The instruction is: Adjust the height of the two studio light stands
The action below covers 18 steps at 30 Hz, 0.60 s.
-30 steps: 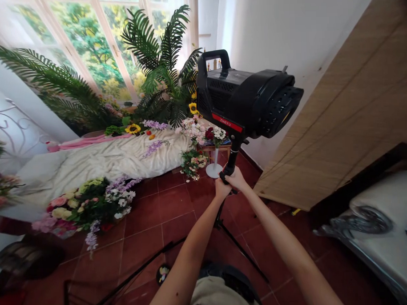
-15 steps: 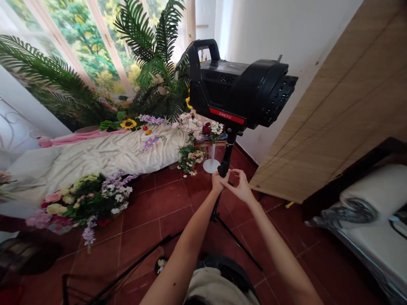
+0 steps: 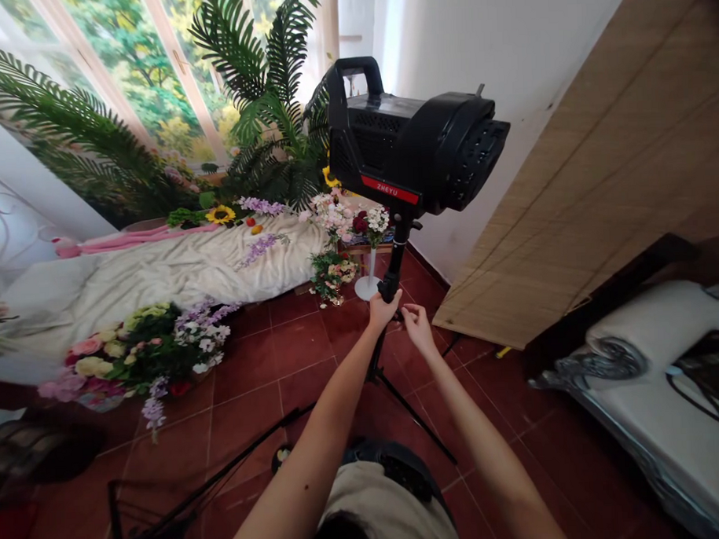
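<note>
Red tiles | left hand round lamp stand | flowers (beside the bed)

Head view: facing forward, steeply down, studio light near.

Your bare left hand and bare right hand, uncovered forearms, a small dark spot on the left one, your cream top, dark trousers, dark patterned shoe.
</note>
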### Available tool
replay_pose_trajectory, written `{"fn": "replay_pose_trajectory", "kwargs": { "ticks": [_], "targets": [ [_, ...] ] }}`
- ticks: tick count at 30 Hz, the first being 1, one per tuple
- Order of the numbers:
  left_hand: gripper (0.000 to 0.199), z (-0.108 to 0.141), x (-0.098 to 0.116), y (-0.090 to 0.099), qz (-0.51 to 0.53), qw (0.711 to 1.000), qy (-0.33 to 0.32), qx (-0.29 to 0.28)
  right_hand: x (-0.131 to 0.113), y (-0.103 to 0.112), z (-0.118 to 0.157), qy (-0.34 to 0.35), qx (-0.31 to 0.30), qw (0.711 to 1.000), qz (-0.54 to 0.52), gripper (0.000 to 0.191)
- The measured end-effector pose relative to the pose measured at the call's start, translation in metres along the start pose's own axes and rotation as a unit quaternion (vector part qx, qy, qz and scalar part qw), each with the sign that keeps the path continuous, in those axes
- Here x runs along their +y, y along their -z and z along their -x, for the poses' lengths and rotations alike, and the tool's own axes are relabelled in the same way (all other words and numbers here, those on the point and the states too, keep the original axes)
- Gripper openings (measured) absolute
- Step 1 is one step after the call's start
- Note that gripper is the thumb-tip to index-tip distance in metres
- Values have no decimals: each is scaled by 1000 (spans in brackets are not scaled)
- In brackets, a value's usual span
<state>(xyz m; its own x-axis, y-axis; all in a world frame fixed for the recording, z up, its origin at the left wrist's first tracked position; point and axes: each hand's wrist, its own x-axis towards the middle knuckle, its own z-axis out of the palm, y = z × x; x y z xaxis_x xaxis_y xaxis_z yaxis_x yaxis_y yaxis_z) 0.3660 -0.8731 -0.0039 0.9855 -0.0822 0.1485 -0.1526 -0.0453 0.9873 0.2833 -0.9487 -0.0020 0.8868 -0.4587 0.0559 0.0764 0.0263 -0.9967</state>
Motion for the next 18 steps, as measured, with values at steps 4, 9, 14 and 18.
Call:
{"fn": "replay_pose_trajectory", "kwargs": {
  "ticks": [4, 9, 14, 18],
  "targets": [
    [35, -3, -6, 1, -13, 1000, -15, -1, -2, -6, -3, -211, -3, 959, -187, 9],
    [36, -4, -8, 2, -26, 999, -23, -1, -9, -3, -1, -350, -56, 875, -331, 20],
    [36, -4, -9, 2, -10, 1000, -10, -10, -7, 4, 13, -179, 12, 982, -61, 26],
    [34, -3, -6, 2, -13, 1000, -12, 1, -13, 13, 21, 72, -7, 943, 326, 40]
  ]
}}
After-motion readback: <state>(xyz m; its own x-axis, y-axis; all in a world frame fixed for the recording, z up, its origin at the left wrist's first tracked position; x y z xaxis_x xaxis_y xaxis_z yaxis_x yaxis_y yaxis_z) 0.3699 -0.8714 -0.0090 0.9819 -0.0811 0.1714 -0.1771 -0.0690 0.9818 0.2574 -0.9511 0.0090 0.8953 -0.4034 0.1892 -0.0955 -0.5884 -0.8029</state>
